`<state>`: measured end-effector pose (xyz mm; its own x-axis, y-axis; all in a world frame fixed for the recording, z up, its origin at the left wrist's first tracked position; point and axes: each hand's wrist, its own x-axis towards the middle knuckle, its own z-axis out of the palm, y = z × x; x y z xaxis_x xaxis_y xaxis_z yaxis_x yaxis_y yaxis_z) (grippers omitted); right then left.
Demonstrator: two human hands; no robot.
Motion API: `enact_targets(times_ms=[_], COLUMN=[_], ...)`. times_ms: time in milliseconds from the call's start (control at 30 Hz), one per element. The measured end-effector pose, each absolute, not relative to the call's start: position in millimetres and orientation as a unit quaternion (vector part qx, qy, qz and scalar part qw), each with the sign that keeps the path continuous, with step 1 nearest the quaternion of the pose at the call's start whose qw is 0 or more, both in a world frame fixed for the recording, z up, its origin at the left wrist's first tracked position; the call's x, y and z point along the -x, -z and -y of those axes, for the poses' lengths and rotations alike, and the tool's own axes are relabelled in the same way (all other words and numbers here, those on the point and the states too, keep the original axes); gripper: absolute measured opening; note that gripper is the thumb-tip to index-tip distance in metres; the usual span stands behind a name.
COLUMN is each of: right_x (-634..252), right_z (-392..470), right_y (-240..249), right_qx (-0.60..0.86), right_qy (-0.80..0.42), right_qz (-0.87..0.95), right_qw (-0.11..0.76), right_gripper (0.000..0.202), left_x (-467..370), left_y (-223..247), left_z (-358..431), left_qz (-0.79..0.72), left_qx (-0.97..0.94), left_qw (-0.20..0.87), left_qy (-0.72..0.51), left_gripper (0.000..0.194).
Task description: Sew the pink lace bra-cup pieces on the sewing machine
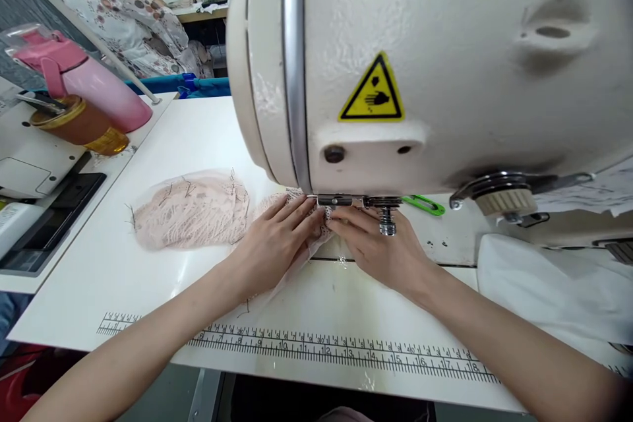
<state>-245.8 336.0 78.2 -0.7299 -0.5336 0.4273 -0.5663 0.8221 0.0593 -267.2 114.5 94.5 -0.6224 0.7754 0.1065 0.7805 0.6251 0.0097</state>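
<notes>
Pale pink lace fabric point(198, 211) lies on the white sewing table, with loose thread ends along its edges. One part of it runs under my left hand point(279, 237) to the sewing machine point(420, 59). My left hand is open, its fingers spread and pressed flat on the lace. My right hand point(383, 241) has its fingers together, with the tips closed on the lace edge beside the needle area. The machine's tension spring point(387, 221) partly covers that hand. The needle and presser foot are hidden by the machine head and my fingers.
A green thread snipper point(424, 204) lies behind my right hand. White cloth point(548, 283) rests at the right. A printed ruler point(301, 346) runs along the front edge. At left are a pink bottle point(103, 82), a brown cup point(74, 119) and a phone point(59, 217). Another person point(123, 20) sits beyond.
</notes>
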Motion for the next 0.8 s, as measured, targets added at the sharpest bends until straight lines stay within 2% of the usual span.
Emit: enact_targets(times_ms=[800], right_x=[245.4], right_z=[-336.4], right_y=[-76.3], right_qx=[-0.301], right_qy=[-0.015], right_qz=[0.922], right_qw=[0.245], right_gripper=[0.032], left_x=[266.9], left_y=[-91.4], left_z=[-114.9], left_qz=[0.904], left_qx=[0.422], left_qw=[0.06], left_qy=[0.029], left_gripper=[0.044])
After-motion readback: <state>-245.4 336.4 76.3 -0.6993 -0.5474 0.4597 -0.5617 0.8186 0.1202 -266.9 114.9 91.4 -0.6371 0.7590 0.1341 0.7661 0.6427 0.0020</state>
